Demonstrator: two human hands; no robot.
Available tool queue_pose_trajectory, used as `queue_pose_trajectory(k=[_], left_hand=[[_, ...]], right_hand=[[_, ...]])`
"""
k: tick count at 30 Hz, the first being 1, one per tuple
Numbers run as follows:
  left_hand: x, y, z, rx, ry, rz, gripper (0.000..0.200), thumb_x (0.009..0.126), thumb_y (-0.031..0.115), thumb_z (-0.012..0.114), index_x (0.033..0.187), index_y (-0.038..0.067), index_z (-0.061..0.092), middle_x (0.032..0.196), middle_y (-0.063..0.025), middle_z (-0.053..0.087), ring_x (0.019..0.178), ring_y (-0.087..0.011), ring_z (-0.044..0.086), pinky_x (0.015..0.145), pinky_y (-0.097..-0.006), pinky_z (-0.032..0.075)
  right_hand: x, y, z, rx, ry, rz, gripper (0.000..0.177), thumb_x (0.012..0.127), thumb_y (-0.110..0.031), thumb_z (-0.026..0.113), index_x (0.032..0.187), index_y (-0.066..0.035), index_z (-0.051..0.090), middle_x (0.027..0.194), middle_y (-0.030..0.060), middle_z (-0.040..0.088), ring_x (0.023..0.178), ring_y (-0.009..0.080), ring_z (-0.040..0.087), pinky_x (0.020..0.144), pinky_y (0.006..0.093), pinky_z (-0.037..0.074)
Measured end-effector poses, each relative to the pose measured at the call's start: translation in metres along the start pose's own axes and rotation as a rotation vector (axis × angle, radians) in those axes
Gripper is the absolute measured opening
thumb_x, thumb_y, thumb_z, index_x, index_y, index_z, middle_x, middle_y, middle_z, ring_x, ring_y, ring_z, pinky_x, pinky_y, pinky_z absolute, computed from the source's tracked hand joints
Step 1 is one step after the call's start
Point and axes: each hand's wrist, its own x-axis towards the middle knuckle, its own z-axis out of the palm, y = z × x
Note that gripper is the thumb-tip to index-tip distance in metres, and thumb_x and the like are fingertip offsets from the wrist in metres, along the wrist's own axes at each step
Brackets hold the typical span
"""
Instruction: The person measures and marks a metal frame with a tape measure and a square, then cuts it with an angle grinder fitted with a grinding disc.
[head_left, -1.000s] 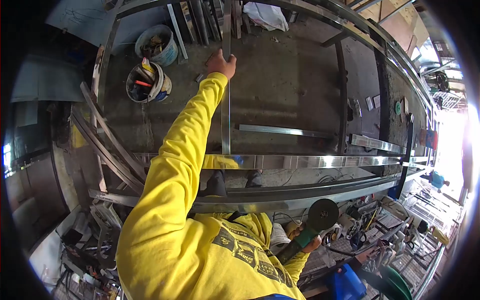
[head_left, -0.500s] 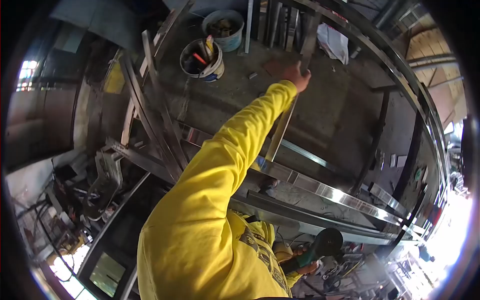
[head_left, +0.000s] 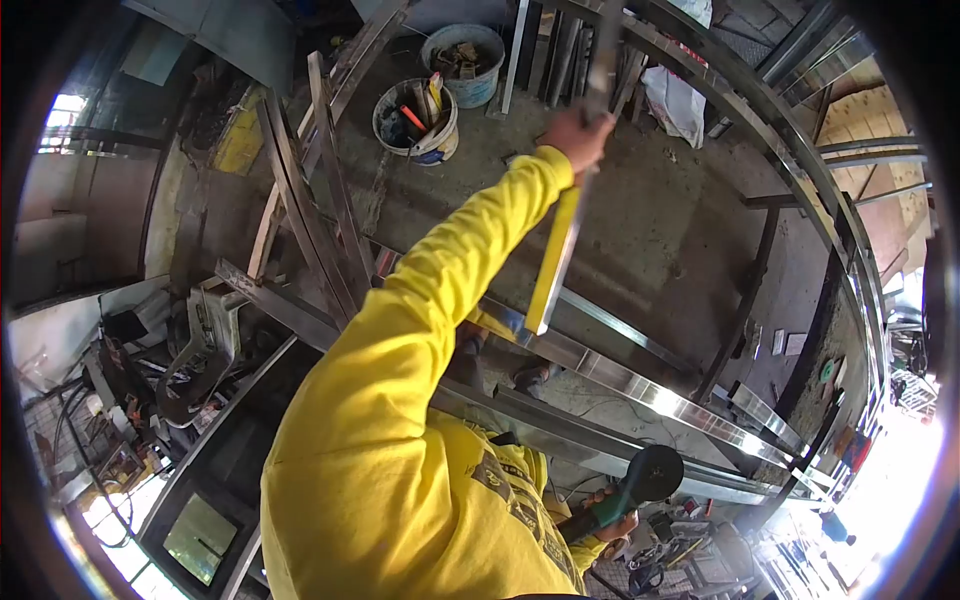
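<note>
My left hand is stretched forward in a yellow sleeve, its fingers wrapped round a long metal bar. The bar's near end overlaps the shiny metal rail, and its far end reaches up past my hand, blurred by motion. A yellow reflection shows on the bar's side. Low at my right side, my right hand grips an angle grinder with a green body. Its dark round disc faces up, away from the rail.
Two buckets, one with tools and one with scraps, stand on the floor. Metal bars lean at the left, and a curved metal frame arcs along the right. A white sack lies at the back.
My left hand has moved slightly left and toward me with the bar, whose angle has turned a little. My right hand still holds the grinder low at the right.
</note>
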Motion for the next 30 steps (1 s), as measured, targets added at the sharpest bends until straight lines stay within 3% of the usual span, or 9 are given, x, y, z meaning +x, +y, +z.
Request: queue_pose_trajectory(k=[2,6,7,10,13,17,23,26,30], left_hand=[[0.002,-0.006,-0.044,0.438,0.238,0.222,0.043,0.094,0.038,0.068,0.120,0.004,0.061,0.095,-0.0192,0.071,0.083,-0.0390,0.072,0.078,-0.0500,0.057],[-0.022,-0.010,-0.155,0.817,0.445,0.143,0.050,0.093,0.037,0.065,0.130,0.004,0.057,0.122,-0.0275,0.068,0.112,-0.0451,0.066,0.095,-0.0529,0.052],[-0.018,-0.043,-0.190,1.016,0.631,0.304,0.059,0.091,0.037,0.066,0.135,0.002,0.048,0.114,-0.0280,0.071,0.100,-0.0484,0.070,0.088,-0.0560,0.056],[-0.055,-0.037,-0.249,1.050,0.609,-0.124,0.062,0.094,0.044,0.060,0.133,-0.001,0.043,0.108,-0.0334,0.071,0.103,-0.0514,0.069,0.093,-0.0585,0.055],[-0.095,-0.015,-0.254,1.265,0.608,-0.310,0.067,0.095,0.043,0.054,0.138,-0.006,0.040,0.113,-0.0334,0.071,0.106,-0.0493,0.069,0.094,-0.0568,0.055],[-0.102,-0.067,-0.290,1.418,0.585,-0.264,0.081,0.093,0.042,0.058,0.152,-0.008,0.034,0.111,-0.0298,0.073,0.097,-0.0461,0.073,0.089,-0.0554,0.058],[-0.125,-0.044,-0.290,1.449,0.595,-0.327,0.079,0.091,0.040,0.067,0.157,0.011,0.035,0.100,-0.0229,0.076,0.093,-0.0435,0.074,0.085,-0.0551,0.059],[-0.137,-0.021,-0.280,1.492,0.545,-0.401,0.072,0.095,0.038,0.066,0.158,0.015,0.039,0.125,-0.0222,0.071,0.106,-0.0390,0.072,0.088,-0.0515,0.059],[-0.140,-0.039,-0.289,1.596,0.576,-0.092,0.075,0.091,0.031,0.069,0.158,0.025,0.037,0.138,-0.0215,0.061,0.118,-0.0398,0.066,0.098,-0.0497,0.054]], right_hand=[[-0.002,0.001,0.000,-0.002,-0.014,0.001,0.071,0.093,-0.053,0.060,0.139,0.001,0.049,0.118,0.0217,0.062,0.092,0.0349,0.065,0.078,0.0484,0.056],[-0.007,0.004,-0.009,0.007,-0.041,-0.010,0.073,0.093,-0.054,0.060,0.139,0.002,0.048,0.118,0.0217,0.062,0.094,0.0350,0.066,0.080,0.0485,0.056],[-0.008,0.004,-0.015,0.011,-0.047,-0.005,0.074,0.092,-0.054,0.061,0.139,0.002,0.048,0.118,0.0218,0.063,0.094,0.0350,0.066,0.080,0.0484,0.056],[-0.001,0.005,-0.026,0.019,-0.078,0.008,0.075,0.091,-0.055,0.061,0.138,0.003,0.048,0.118,0.0220,0.063,0.095,0.0349,0.066,0.081,0.0482,0.056],[0.002,0.003,-0.027,0.049,-0.057,0.076,0.075,0.089,-0.053,0.065,0.138,0.001,0.046,0.115,0.0224,0.063,0.094,0.0356,0.067,0.083,0.0492,0.055],[0.001,0.005,-0.017,0.062,-0.052,-0.007,0.075,0.090,-0.052,0.064,0.139,0.001,0.045,0.116,0.0229,0.063,0.094,0.0354,0.067,0.083,0.0492,0.055],[-0.010,0.013,-0.009,0.070,-0.058,-0.066,0.074,0.091,-0.050,0.064,0.141,0.001,0.044,0.117,0.0236,0.063,0.095,0.0351,0.067,0.083,0.0491,0.054],[-0.017,0.015,-0.009,0.078,-0.055,-0.079,0.074,0.092,-0.050,0.064,0.142,0.001,0.044,0.118,0.0240,0.063,0.095,0.0350,0.067,0.083,0.0491,0.054],[-0.026,0.022,-0.020,0.100,-0.069,-0.108,0.075,0.092,-0.049,0.063,0.145,0.000,0.043,0.118,0.0242,0.064,0.096,0.0346,0.067,0.083,0.0495,0.054]])
